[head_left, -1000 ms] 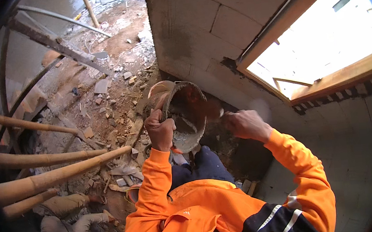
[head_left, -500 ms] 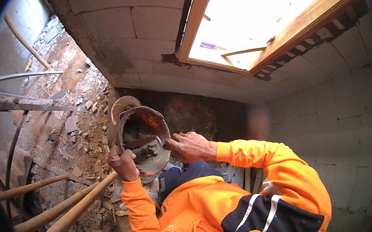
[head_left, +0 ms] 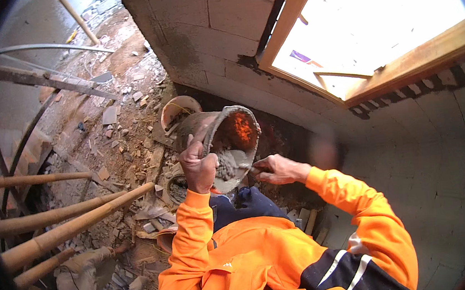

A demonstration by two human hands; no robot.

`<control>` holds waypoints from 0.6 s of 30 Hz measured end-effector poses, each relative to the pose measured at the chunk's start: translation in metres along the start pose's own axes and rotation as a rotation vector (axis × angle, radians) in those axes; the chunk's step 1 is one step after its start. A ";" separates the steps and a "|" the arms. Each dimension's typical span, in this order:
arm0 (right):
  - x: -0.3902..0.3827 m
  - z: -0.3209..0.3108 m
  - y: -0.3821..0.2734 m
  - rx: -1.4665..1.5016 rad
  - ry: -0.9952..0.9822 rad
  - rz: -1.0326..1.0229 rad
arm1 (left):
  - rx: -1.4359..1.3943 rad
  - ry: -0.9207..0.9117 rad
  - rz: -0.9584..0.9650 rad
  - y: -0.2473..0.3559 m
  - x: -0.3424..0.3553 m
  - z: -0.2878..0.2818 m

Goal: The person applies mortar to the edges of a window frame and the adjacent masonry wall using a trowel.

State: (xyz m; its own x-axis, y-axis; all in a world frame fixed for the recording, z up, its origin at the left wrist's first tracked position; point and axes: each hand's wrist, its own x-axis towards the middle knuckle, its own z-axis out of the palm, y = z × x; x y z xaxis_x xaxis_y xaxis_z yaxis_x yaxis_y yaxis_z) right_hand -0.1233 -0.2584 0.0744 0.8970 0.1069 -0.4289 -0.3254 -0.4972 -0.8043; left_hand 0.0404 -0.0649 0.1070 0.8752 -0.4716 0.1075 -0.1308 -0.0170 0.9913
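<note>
A mortar-caked bucket [head_left: 200, 127] is tipped on its side in front of me, its mouth turned to the right. Grey wet mortar [head_left: 225, 167] lies in its lower part, and the inner wall glows orange. My left hand [head_left: 198, 166] grips the near side of the bucket by the rim. At the mouth's right edge, my right hand [head_left: 281, 169] has its fingers closed round the handle end of what looks like a trowel [head_left: 239, 160]; its mortar-smeared blade reaches into the bucket. The handle itself is mostly hidden by the fingers.
Another bucket [head_left: 179, 106] stands behind, and a container [head_left: 177, 188] sits below my left hand. Bamboo poles [head_left: 77, 221] jut in from the left over rubble [head_left: 113, 156]. Another person [head_left: 98, 286] is low at lower left. A block wall with a wooden window frame [head_left: 345, 92] rises ahead.
The bucket has turned from facing me to facing right, and the mortar has shifted inside it. My right hand has drawn outward from the mouth. The whole view has swung leftward.
</note>
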 end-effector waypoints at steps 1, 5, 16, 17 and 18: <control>0.006 0.001 -0.021 0.157 -0.032 0.072 | -0.019 0.036 -0.036 -0.005 -0.004 -0.002; 0.003 -0.005 -0.028 0.235 -0.051 0.061 | -0.147 0.169 -0.148 -0.013 -0.008 0.004; 0.018 -0.031 0.016 -0.287 -0.102 0.009 | -0.469 0.564 -0.321 -0.079 -0.028 0.016; 0.020 -0.037 0.017 -0.299 -0.105 -0.001 | -0.480 0.586 -0.321 -0.094 -0.031 0.014; 0.024 -0.043 0.014 -0.305 -0.107 -0.011 | -0.471 0.596 -0.362 -0.097 -0.032 0.009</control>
State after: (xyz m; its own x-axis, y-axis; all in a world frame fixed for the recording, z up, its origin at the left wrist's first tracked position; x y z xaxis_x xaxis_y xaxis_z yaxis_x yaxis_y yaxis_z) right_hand -0.0939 -0.2994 0.0706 0.8583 0.1956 -0.4744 -0.1966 -0.7286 -0.6561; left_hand 0.0205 -0.0560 0.0067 0.9423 0.0391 -0.3325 0.2979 0.3549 0.8862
